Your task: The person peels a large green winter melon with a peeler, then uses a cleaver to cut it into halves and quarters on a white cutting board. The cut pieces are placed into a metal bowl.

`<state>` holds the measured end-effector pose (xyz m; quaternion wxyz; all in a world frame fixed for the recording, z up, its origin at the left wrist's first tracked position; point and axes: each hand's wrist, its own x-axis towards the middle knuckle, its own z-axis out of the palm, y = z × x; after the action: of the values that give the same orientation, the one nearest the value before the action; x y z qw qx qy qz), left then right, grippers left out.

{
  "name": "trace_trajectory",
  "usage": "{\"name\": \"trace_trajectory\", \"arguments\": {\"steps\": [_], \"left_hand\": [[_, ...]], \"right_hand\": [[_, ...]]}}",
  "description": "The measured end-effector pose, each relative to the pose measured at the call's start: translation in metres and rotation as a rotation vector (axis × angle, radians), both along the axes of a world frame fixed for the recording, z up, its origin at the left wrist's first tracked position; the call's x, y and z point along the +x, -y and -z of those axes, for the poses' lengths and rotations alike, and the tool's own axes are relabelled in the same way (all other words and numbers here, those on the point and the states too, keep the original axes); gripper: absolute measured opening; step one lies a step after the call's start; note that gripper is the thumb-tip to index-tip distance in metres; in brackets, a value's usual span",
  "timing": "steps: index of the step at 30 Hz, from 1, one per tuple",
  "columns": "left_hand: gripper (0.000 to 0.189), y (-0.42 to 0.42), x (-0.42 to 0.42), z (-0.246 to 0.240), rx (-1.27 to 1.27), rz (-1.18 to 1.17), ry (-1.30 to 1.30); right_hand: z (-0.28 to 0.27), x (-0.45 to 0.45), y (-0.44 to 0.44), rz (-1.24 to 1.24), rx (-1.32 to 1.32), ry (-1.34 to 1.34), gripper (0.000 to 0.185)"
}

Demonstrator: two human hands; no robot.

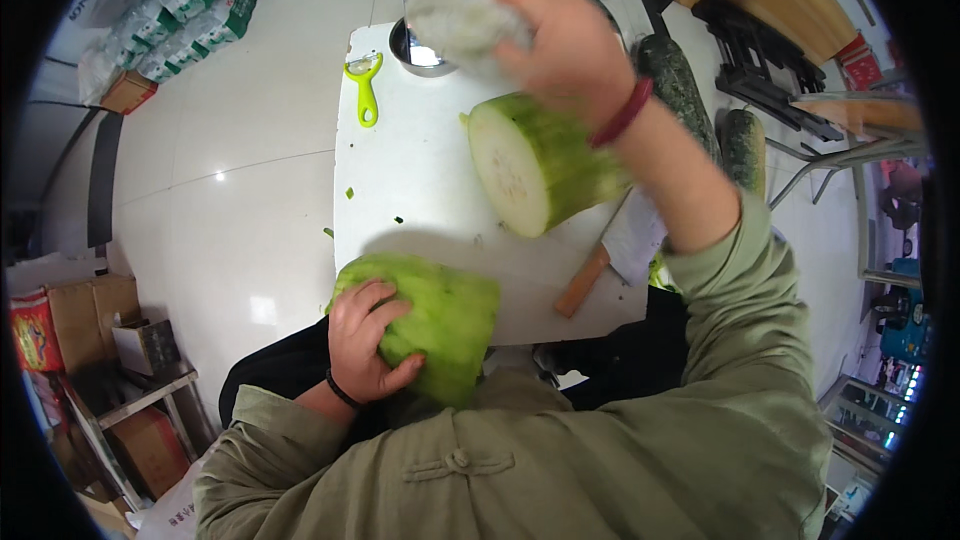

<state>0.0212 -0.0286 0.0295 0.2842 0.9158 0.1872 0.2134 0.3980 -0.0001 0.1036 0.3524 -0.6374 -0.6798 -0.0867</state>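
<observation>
My left hand [366, 341] grips a peeled green winter melon piece [450, 315] at the near edge of the white table [420, 172]. Up at the far side, my right hand [570, 45] holds a crumpled whitish wad [461, 11], cloth or thin plastic; motion blur hides which. Below that hand a second winter melon piece [577, 165] lies on its side, its pale cut face with seeds turned left. A cleaver [585, 281] with a wooden handle rests to its right, the blade partly behind my right forearm.
A green peeler [366, 94] lies at the table's far left. Beside it, a metal bowl [431, 71] holds a phone [420, 52]. Whole dark winter melons [675, 90] are on the right. Bottled-water packs [187, 7] stand on the tiled floor; a metal rack [142, 405] is at left.
</observation>
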Motion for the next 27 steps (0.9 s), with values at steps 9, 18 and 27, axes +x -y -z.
{"name": "trace_trajectory", "arguments": {"steps": [9,18,27], "left_hand": [[0.056,0.008,-0.013,0.007,0.064,0.015,0.061],[0.059,0.008,-0.013,0.009,0.038,-0.002,0.036],[0.056,0.008,-0.009,0.008,0.024,-0.017,0.096]], "right_hand": [[0.144,-0.132,0.083,-0.218,-0.435,0.149,0.036],[0.183,-0.128,0.143,-0.194,-0.622,-0.159,0.034],[0.154,-0.122,0.193,0.387,-0.565,-0.605,0.031]]}}
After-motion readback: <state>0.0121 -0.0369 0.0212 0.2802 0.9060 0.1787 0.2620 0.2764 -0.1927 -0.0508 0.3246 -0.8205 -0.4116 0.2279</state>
